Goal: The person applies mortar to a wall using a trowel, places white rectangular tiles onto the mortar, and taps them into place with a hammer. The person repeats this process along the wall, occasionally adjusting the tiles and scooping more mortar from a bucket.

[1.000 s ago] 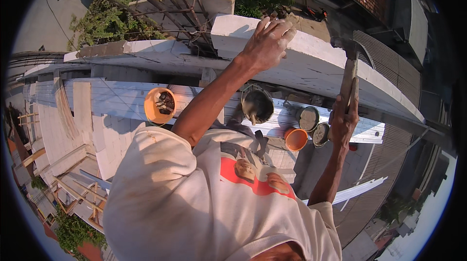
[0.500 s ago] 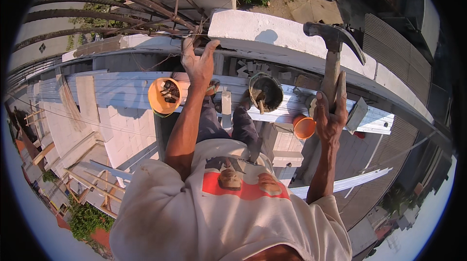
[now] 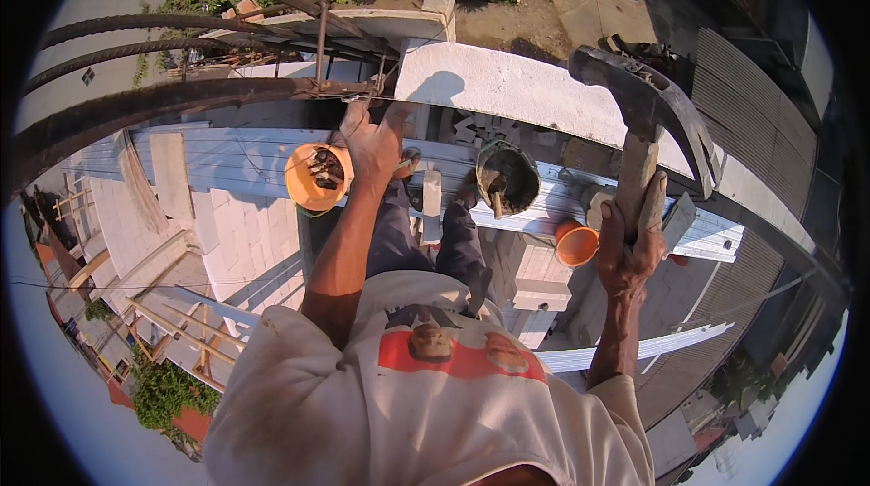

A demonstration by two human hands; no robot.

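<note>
My right hand (image 3: 630, 255) is wrapped round the wooden handle of a claw hammer (image 3: 648, 105), whose dark head is raised over the white block wall (image 3: 507, 74). My left hand (image 3: 370, 146) reaches up to the wall's left end, beneath the tips of the rusty rebar (image 3: 227, 92). Its thumb and fingers stand apart, and the fingertips are close to a thin taut string or wire there. I see nothing plainly held in it; the far side of the fingers is hidden.
On the metal-sheet platform (image 3: 227, 160) below stand an orange bucket (image 3: 299, 180) with dark contents, a black bucket (image 3: 526, 192) with a trowel-like tool, and a small orange bucket (image 3: 577, 246). Rebar crosses the upper left. Beyond the wall the ground lies far below.
The view has shifted, and the rebar looks nearer and lower. The hammer is tilted further, its claw lower at the right. My left hand sits slightly lower, near the rebar tips.
</note>
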